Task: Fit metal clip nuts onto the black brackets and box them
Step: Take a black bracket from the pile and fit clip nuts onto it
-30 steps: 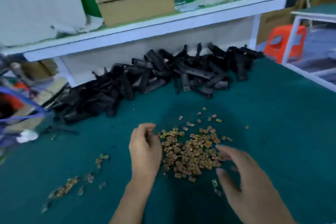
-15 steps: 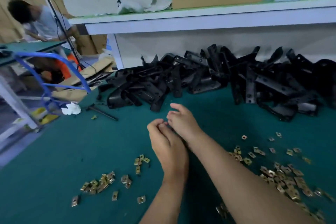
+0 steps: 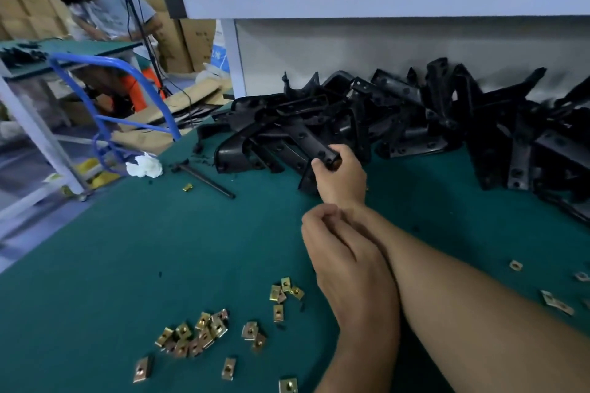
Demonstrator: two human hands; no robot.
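Note:
A heap of black brackets point(image 3: 415, 115) lies along the back of the green table point(image 3: 127, 249). My right hand point(image 3: 343, 179) reaches across to the heap's near edge and grips the end of one black bracket point(image 3: 314, 142). Just in front of it, my left hand point(image 3: 344, 265) is curled into a fist against my right forearm; what is inside the fist is hidden. Several brass-coloured clip nuts point(image 3: 198, 332) lie loose near the front, left of my arms. A few more clip nuts point(image 3: 555, 303) are scattered on the right.
A thin black rod point(image 3: 204, 179), one stray clip nut point(image 3: 187, 187) and a crumpled white tissue point(image 3: 143, 166) lie near the table's left edge. A blue cart frame point(image 3: 111, 89) stands beyond that edge. Another person point(image 3: 95, 0) works at the back left. A white shelf point(image 3: 383, 0) overhangs the heap.
My view has swung left, away from the big nut pile. My right hand reached forward and took hold of a bracket. My left hand stayed curled and drew back slightly.

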